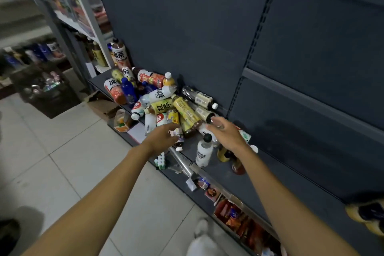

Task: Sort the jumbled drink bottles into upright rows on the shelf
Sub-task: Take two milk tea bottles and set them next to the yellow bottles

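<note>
On the dark grey metal shelf (224, 174), colourful plastic drink bottles (166, 102) lie jumbled at the far left, the left hand (161, 138) grips a small brown bottle (178, 134), the right hand (226, 133) hovers with relaxed fingers, and bare shelf lies nearer right.

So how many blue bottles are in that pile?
2. One blue bottle sits at the left of the pile; the second blue bottle lies just right of it, mostly buried under others. More may be hidden.
</note>
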